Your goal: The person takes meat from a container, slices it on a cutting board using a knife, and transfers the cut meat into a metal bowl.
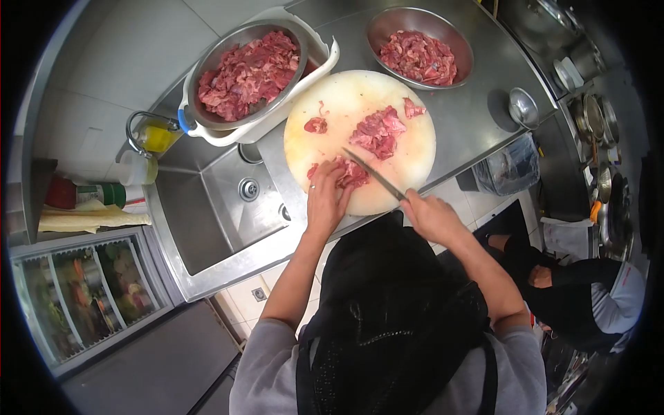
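My right hand [432, 217] is wrapped round the handle of a knife [377, 175], whose blade points up and left across the round white cutting board [311, 93]. With bent fingers, my left hand [326, 197] holds a piece of raw meat [355, 175] down near the board's front edge. The blade lies just right of that meat; whether it touches is unclear. Beyond the knife is a pile of cut meat [378, 133]. A small scrap [316, 125] lies at the board's left, and another piece [413, 108] at its upper right.
A steel bowl heaped with meat [249, 76] sits in a white tub [330, 59] at the back left. Another meat bowl [422, 57] stands behind the board. Left is a sink [214, 200]; an empty small bowl [523, 108] is right. A person [588, 294] is at the right.
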Demonstrator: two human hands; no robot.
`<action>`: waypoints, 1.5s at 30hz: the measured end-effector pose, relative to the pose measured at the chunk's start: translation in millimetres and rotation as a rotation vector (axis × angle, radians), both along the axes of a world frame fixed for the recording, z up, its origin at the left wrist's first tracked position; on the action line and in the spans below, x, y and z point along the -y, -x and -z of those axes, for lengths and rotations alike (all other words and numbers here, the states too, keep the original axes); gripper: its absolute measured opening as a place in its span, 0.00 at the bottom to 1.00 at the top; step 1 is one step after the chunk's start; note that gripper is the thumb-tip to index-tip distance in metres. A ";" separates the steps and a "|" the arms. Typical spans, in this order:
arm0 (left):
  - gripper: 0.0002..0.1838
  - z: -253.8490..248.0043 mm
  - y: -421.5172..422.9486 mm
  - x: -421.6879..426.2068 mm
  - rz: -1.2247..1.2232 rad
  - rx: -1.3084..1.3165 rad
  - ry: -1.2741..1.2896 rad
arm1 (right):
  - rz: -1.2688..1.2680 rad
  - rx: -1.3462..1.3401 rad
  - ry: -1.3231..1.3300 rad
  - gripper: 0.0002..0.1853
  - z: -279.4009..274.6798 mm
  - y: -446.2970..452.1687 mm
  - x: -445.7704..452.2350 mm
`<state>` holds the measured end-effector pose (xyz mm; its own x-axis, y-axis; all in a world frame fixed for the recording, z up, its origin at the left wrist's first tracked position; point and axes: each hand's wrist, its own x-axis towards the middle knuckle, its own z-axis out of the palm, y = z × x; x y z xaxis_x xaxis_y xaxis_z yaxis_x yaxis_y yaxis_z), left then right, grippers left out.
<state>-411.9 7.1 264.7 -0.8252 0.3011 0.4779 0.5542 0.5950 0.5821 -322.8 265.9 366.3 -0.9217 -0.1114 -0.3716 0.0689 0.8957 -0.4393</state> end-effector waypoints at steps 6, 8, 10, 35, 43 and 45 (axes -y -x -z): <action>0.30 -6.7 0.4 11.0 -0.054 0.010 -0.019 | -0.013 0.040 -0.019 0.16 6.5 -12.4 28.0; 0.28 -0.7 7.0 11.2 0.005 0.011 0.033 | -0.021 0.051 -0.058 0.16 12.8 -12.6 30.6; 0.25 -0.4 9.1 8.3 0.010 -0.004 0.078 | -0.017 0.047 -0.093 0.17 16.4 -13.2 31.3; 0.18 5.5 18.8 -5.6 -0.069 0.067 0.079 | 0.000 0.306 -0.185 0.11 15.6 21.5 44.1; 0.18 13.7 16.5 -6.3 -0.143 0.025 0.039 | 0.012 0.244 -0.193 0.15 11.9 -22.9 13.0; 0.19 16.9 14.3 -4.4 -0.149 0.030 0.048 | -0.009 0.225 -0.158 0.15 15.6 -6.7 16.9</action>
<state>-426.3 11.5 247.8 -0.8762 0.1962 0.4402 0.4403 0.6972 0.5657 -316.1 249.1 350.7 -0.8129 -0.0437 -0.5808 0.1404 0.9531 -0.2681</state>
